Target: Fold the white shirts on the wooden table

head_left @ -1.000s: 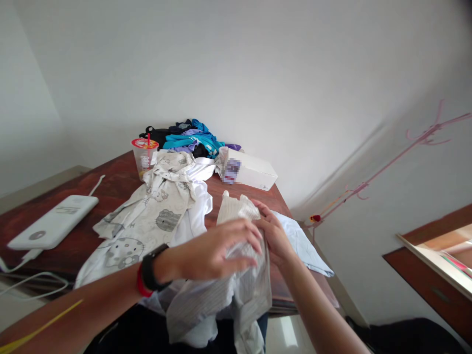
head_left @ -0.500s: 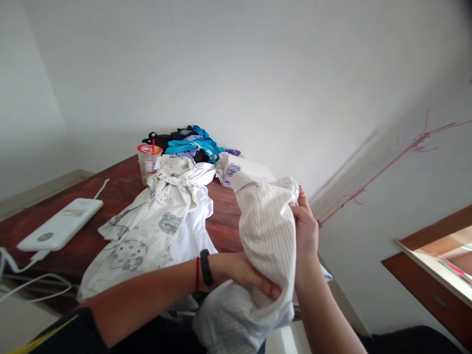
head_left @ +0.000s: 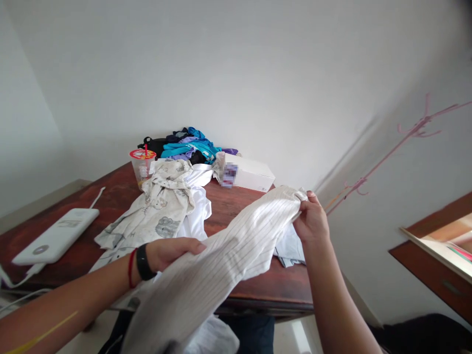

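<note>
A white shirt (head_left: 236,241) with thin brown stripes stretches slantwise between my hands, above the table's front edge. My right hand (head_left: 313,216) pinches its narrow upper end. Lower on the left, my left hand (head_left: 177,253) has its thumb over the cloth edge, and the fingers beneath are hidden. The shirt's lower part hangs toward me and runs out of view. Just left of my left hand lies a pale garment with grey animal prints (head_left: 162,196), over a white garment (head_left: 197,206). A folded light-blue cloth (head_left: 289,246) shows under the striped shirt, near my right hand.
On the dark red wooden table (head_left: 236,201) are a white power bank (head_left: 57,236) with cables, a plastic cup (head_left: 142,167) with a red straw, a heap of blue and black clothes (head_left: 191,145) and a white box (head_left: 254,172). A pink coat stand (head_left: 391,157) leans into view at right.
The bunched shirt has been drawn out long and flatter. My left hand has moved left and up along it, my right hand slightly right. The light-blue cloth and more of the white box now show.
</note>
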`<state>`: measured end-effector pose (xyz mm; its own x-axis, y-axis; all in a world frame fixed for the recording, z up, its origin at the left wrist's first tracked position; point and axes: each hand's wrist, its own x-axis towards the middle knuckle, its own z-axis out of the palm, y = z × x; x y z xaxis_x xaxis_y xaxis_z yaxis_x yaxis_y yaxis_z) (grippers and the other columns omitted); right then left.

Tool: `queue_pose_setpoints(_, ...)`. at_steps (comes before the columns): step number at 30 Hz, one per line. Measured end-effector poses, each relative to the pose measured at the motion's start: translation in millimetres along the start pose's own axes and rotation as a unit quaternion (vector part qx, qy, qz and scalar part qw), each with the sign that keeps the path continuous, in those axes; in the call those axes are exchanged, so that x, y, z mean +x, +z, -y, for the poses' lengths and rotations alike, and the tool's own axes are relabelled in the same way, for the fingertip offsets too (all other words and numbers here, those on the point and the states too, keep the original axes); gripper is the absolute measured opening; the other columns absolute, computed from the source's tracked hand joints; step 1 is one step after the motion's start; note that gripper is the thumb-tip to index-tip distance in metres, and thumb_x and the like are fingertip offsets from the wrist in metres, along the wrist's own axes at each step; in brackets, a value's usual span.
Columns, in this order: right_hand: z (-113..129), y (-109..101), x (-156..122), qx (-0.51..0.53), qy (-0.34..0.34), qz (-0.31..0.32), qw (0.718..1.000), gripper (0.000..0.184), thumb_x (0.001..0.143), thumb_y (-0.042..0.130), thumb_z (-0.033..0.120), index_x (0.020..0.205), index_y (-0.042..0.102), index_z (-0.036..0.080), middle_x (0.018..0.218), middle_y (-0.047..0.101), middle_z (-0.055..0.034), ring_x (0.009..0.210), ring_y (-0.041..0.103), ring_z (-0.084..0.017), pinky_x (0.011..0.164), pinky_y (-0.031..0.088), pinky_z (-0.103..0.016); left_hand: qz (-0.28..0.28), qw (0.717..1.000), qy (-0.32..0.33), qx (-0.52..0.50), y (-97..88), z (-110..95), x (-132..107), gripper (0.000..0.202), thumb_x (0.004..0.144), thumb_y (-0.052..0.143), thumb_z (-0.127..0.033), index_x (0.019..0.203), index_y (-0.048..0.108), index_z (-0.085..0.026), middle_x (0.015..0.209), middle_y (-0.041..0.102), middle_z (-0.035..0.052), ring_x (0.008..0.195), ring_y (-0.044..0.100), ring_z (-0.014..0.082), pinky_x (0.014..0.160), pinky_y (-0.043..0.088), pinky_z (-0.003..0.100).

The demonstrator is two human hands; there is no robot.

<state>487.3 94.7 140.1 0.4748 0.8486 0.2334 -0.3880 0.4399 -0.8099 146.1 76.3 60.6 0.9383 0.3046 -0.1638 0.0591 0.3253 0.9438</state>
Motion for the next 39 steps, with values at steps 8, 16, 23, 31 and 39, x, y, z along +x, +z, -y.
queue_pose_setpoints(8, -38.6, -5.3, 30.4, 0.019, 0.002, -0.030, 0.999, 0.040, 0.050, 0.059, 0.007, 0.083, 0.045, 0.025, 0.070, 0.057, 0.0083, 0.062, 0.057, -0.012, 0.053, 0.042, -0.020, -0.357, 0.794, -0.075, 0.487, -15.6, -38.8, -98.1, 0.064, 0.081, 0.070, -0.049, 0.142, 0.058, -0.031, 0.140, 0.065, 0.0041, 0.131, 0.058, 0.0339, 0.112, 0.043, 0.041)
queue_pose_setpoints(16, -142.2, -12.2, 31.1, -0.239, 0.067, 0.024, 0.968, 0.029, 0.058, 0.068, 0.024, 0.081, 0.052, 0.025, 0.078, 0.062, 0.0035, 0.073, 0.058, -0.017, 0.066, 0.048, -0.029, -0.376, 0.594, -0.290, 0.649, -30.9, -20.8, -113.2, 0.053, 0.085, 0.052, -0.036, 0.136, 0.065, -0.026, 0.118, 0.074, 0.0129, 0.111, 0.070, 0.0380, 0.091, 0.054, 0.046)
queue_pose_setpoints(23, -177.0, -33.6, 28.2, -0.500, 0.022, 0.115, 0.858, 0.064, 0.073, 0.078, 0.036, 0.135, 0.065, 0.022, 0.156, 0.047, -0.0157, 0.148, 0.036, -0.038, 0.120, 0.025, -0.049, -0.331, 0.602, -0.233, 0.688, 8.0, -32.7, -62.8, 0.079, 0.090, 0.059, -0.058, 0.160, 0.039, -0.027, 0.160, 0.046, 0.0150, 0.146, 0.043, 0.0375, 0.117, 0.035, 0.053)
queue_pose_setpoints(31, -214.3, -38.0, 26.0, -0.589, -0.005, 0.178, 0.788, 0.061, 0.101, 0.044, 0.047, 0.152, 0.050, 0.014, 0.159, 0.043, -0.0205, 0.153, 0.031, -0.031, 0.124, 0.025, -0.047, -0.291, 0.643, -0.180, 0.685, -26.6, -1.0, 107.0, 0.120, 0.080, 0.072, -0.067, 0.168, 0.005, -0.019, 0.167, 0.017, 0.0315, 0.138, 0.046, 0.0539, 0.103, 0.045, 0.060)
queue_pose_setpoints(39, -232.0, -42.1, 21.5, -0.458, -0.015, 0.144, 0.877, 0.072, 0.100, 0.035, 0.068, 0.152, 0.050, 0.020, 0.164, 0.035, -0.0150, 0.155, 0.029, -0.026, 0.126, 0.024, -0.042, -0.387, 0.624, -0.040, 0.677, -75.3, -14.1, 106.9, 0.086, 0.091, 0.053, -0.010, 0.166, 0.016, -0.026, 0.129, 0.059, 0.0153, 0.112, 0.066, 0.0287, 0.097, 0.053, 0.040)
